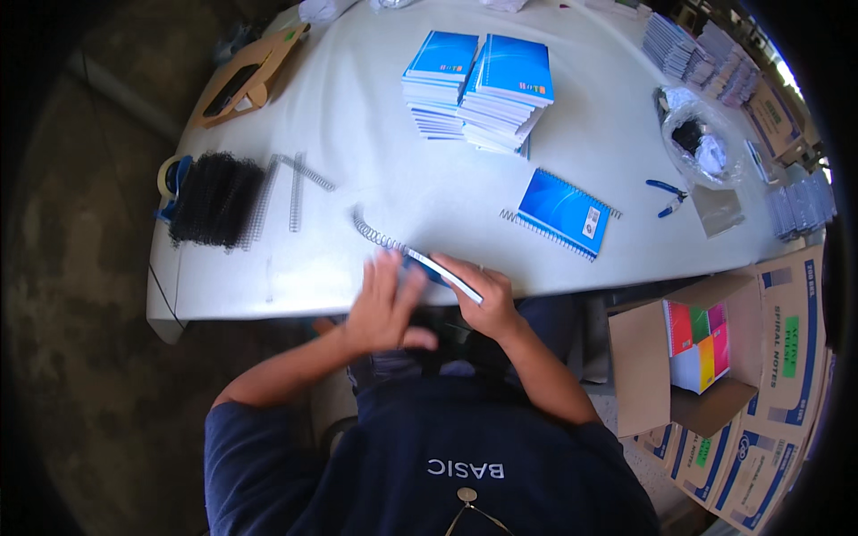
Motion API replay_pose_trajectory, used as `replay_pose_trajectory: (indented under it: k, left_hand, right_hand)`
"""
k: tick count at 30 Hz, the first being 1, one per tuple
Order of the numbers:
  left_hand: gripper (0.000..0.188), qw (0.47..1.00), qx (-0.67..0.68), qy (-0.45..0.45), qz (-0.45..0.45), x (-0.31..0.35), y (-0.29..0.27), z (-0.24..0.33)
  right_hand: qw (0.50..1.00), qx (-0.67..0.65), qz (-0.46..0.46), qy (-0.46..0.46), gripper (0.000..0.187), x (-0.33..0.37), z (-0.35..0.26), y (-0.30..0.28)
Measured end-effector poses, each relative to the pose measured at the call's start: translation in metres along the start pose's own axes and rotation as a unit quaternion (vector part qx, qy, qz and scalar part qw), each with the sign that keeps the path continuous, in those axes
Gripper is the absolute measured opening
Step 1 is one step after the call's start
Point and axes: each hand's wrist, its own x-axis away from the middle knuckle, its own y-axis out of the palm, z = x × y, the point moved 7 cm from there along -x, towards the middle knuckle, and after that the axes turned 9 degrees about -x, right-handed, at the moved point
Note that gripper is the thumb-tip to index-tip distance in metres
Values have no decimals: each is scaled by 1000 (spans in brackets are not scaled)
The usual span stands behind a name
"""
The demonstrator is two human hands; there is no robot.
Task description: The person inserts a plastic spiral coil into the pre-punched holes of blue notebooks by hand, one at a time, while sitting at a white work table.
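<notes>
My right hand grips a small notebook on edge at the table's front edge, its white page edges facing up. A loose wire spiral sticks out from the notebook's left end and curves away over the table. Beside that end is my left hand, fingers stretched out and a little blurred; whether it touches the spiral or the notebook I cannot tell. To the right lies a blue spiral notebook with coil ends protruding at two corners.
Two stacks of blue notebooks stand at the back. Black wire coils, a tape dispenser and loose spirals lie left. Blue-handled pliers and a plastic bag lie right. An open carton holds colourful notebooks.
</notes>
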Motion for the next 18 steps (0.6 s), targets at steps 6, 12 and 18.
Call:
replay_pose_trajectory:
  k: [6, 12, 18]
  left_hand:
    - [102, 971, -8, -102, 215, -19, -31, -45]
    - [103, 976, -53, 125, 172, -5, -35, 21]
    - [105, 991, 88, 56, 87, 10, 7, 28]
  right_hand:
    - [997, -4, -48, -66, 45, 2, -15, 25]
    - [997, 9, -56, -61, 48, 7, -12, 17]
    - [999, -25, -29, 20, 55, 5, 3, 17]
